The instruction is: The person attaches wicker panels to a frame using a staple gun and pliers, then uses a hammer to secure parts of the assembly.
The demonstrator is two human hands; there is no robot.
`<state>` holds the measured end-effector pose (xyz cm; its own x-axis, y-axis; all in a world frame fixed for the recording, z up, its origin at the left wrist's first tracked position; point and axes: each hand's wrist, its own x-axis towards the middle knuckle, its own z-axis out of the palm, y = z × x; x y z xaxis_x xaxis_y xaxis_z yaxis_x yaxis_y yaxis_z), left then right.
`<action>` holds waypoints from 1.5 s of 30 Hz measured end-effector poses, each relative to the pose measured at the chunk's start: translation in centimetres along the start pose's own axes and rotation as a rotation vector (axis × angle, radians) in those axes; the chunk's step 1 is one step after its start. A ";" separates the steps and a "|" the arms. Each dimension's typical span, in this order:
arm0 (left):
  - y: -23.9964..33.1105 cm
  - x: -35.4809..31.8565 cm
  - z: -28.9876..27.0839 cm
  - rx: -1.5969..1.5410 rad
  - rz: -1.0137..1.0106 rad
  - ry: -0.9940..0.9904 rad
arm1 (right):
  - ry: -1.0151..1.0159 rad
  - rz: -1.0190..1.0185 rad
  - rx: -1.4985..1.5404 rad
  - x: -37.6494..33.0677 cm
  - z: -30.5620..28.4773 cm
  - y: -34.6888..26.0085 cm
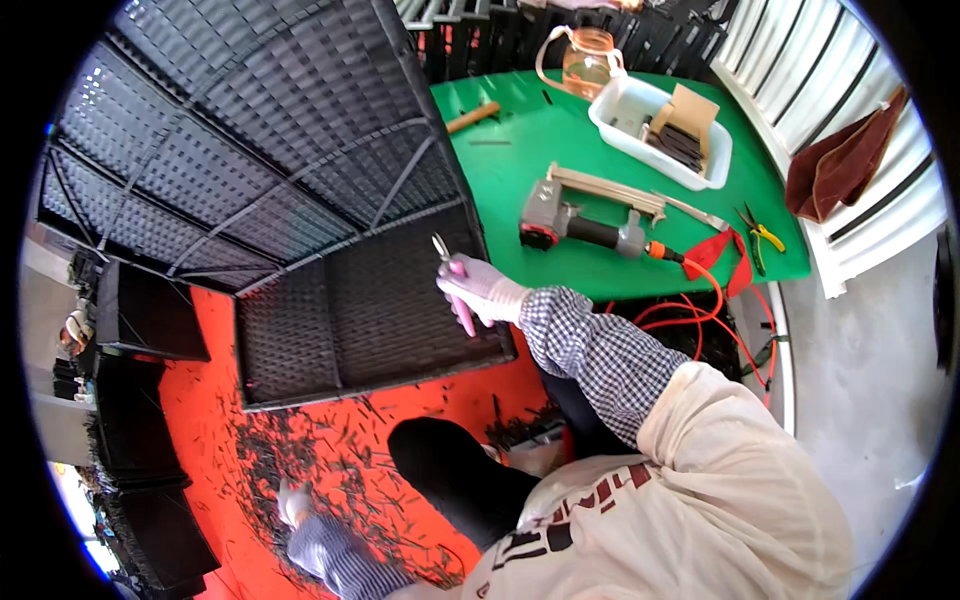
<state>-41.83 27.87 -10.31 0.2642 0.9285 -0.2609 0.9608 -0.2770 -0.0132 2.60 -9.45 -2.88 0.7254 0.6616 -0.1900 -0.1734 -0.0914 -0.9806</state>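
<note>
My right hand (482, 291), in a pale glove, is closed around a small pink-handled tool (463, 316). A bright, narrow metal tip points up and away from the fingers; its exact kind is unclear. Hand and tool are over the inner side of a large black woven panel piece (370, 315), whose other woven face (270, 130) rises at the left with frame bars across it. Low at the left, my gloved left hand (293, 503) hangs above the red floor covering, its fingers bunched together. Whatever they may hold is too small to make out.
A green table (490, 210) at the right bears a nail gun (590, 225) with an orange hose, yellow-handled pliers (768, 238), a wooden-handled tool (473, 117), a white tub (720, 170) and a bottle (588, 62). Black scraps (360, 480) litter the red floor. Black woven pieces (150, 310) stand at left.
</note>
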 end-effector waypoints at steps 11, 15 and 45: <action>9.1 -7.6 -10.6 -0.986 0.463 0.101 | -0.060 -0.006 0.220 0.3 0.1 2.6; 15.5 -11.5 -13.4 -0.988 0.684 0.147 | 0.003 0.032 0.154 -2.3 1.4 -1.2; 21.1 -23.9 0.0 -0.497 0.691 0.390 | 0.504 -0.150 -1.789 4.6 -21.4 -13.3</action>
<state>-27.86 -0.17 -4.32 0.7133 0.6397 0.2864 0.4821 -0.7444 0.4620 22.46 -21.16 8.21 0.8282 0.5131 0.2255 0.4776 -0.8566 0.1951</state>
